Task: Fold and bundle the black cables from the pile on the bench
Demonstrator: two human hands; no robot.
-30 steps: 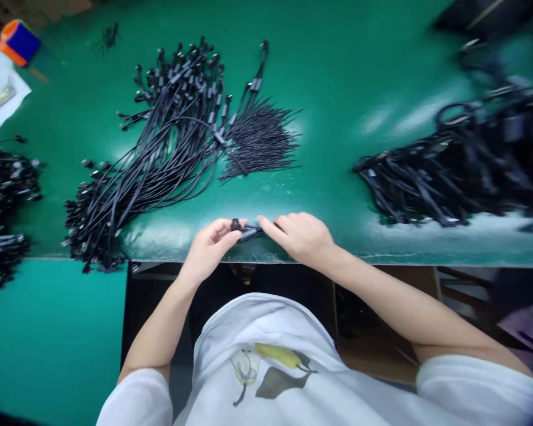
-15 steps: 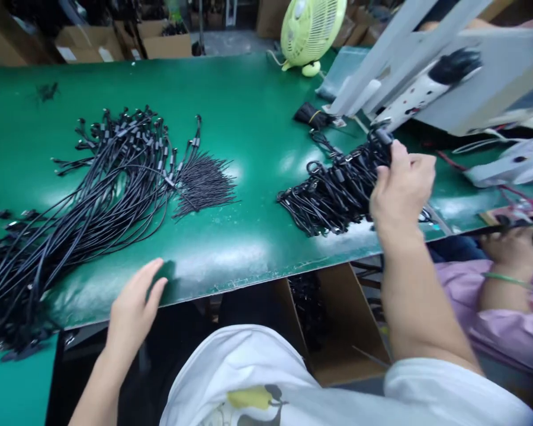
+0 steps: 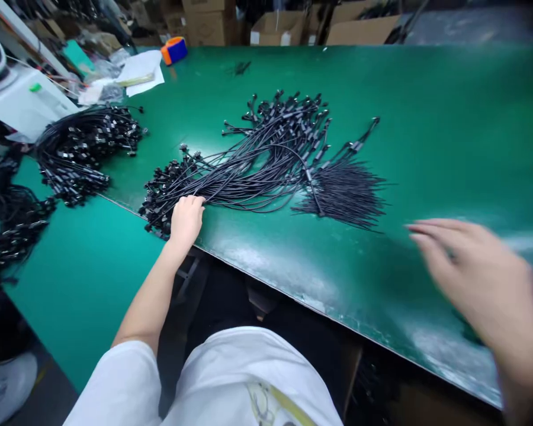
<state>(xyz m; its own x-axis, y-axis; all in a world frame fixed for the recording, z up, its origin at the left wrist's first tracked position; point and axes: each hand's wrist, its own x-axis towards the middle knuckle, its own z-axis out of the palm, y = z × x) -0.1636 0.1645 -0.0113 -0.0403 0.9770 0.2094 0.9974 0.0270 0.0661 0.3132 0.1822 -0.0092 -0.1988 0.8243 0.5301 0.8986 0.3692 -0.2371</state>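
Item: heap of thin black plug-tipped cables, on green bench mat. Left hand at heap's near-left end, fingers curled over plugs, grasp unclear. Right hand well right of heap, splayed, empty. I judge strands light, limp, tangle-prone; grip at plug.

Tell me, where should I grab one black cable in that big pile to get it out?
Probably by its plug end, coming from the near edge of the table. The plugs lie bunched there, right by the left hand, and look thicker than the cord. The cables run side by side away from that end, so one should slide out lengthwise.
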